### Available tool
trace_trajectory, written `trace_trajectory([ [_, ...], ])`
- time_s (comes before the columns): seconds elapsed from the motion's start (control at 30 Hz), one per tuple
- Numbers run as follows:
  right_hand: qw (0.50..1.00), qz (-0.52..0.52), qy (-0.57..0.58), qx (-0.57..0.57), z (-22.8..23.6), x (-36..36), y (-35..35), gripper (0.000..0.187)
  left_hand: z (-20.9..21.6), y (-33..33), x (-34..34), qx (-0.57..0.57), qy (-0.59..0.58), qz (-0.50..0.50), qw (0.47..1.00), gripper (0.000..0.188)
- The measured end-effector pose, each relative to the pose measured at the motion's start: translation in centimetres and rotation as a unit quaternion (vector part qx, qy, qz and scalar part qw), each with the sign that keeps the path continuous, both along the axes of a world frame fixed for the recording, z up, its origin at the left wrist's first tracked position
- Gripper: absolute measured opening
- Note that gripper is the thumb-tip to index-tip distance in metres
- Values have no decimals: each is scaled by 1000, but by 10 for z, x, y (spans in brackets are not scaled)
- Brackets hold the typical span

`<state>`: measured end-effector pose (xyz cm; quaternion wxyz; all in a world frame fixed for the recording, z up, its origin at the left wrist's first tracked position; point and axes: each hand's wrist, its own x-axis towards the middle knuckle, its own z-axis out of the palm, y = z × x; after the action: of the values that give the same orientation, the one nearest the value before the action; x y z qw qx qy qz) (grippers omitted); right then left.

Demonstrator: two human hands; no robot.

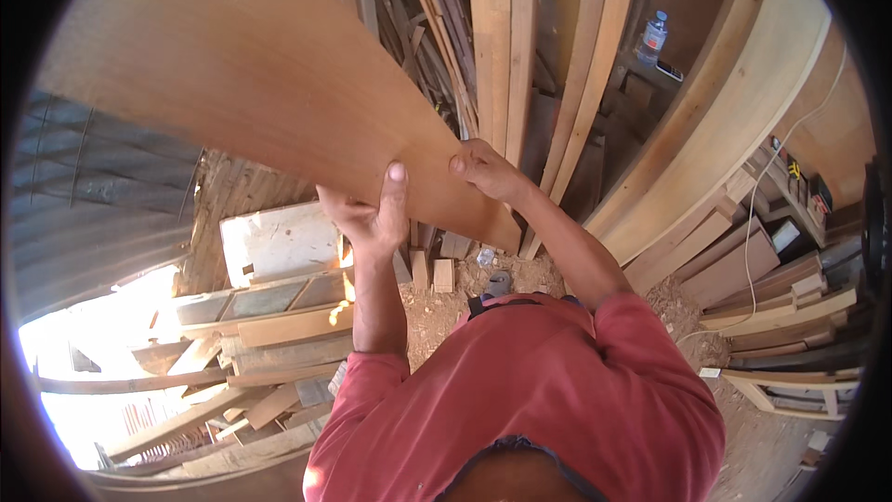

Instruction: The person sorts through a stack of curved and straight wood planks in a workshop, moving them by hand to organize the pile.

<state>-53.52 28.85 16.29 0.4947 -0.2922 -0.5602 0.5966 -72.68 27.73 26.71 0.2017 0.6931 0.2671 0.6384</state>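
A wide, flat wooden board (251, 65) with a dark knot stretches from the upper left down to a narrow corner near the picture's middle. My left hand (372, 214) grips its lower edge, thumb up on the face and the fingers partly hidden behind. On the opposite edge, closer to the low corner, my right hand (485, 170) is closed round the wood with its thumb on the face. The board is tilted and held up in front of me.
Tall planks (506, 46) lean ahead. A curved pale panel (734, 130) rises at the right, with a water bottle (653, 37) and a phone (669, 71) behind it. Lumber offcuts (279, 330) are stacked at the left. A white cord (751, 251) hangs at the right over more wood pieces.
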Motion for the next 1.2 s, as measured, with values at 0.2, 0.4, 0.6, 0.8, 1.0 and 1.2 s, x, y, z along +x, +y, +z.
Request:
trace_trajectory([
  [0.2,997,-47,54,25,38,2,-29,88,32,-16,8,1,-13,-21,1000,22],
  [0.4,985,-160,8,69,80,-11,-47,88,82,-1,9,10,-120,-89,989,37],
  [0.6,948,-301,-35,97,88,-12,-73,89,81,12,16,-6,-144,-175,974,63],
  [0.8,893,-430,-67,116,66,7,-96,85,69,17,54,-45,-163,-296,940,73],
  [1.0,829,-528,-143,118,43,35,-122,73,26,22,101,-146,-153,-345,915,83],
  [1.2,813,-553,-177,51,42,44,-128,65,14,36,123,-227,-41,-348,909,99],
])
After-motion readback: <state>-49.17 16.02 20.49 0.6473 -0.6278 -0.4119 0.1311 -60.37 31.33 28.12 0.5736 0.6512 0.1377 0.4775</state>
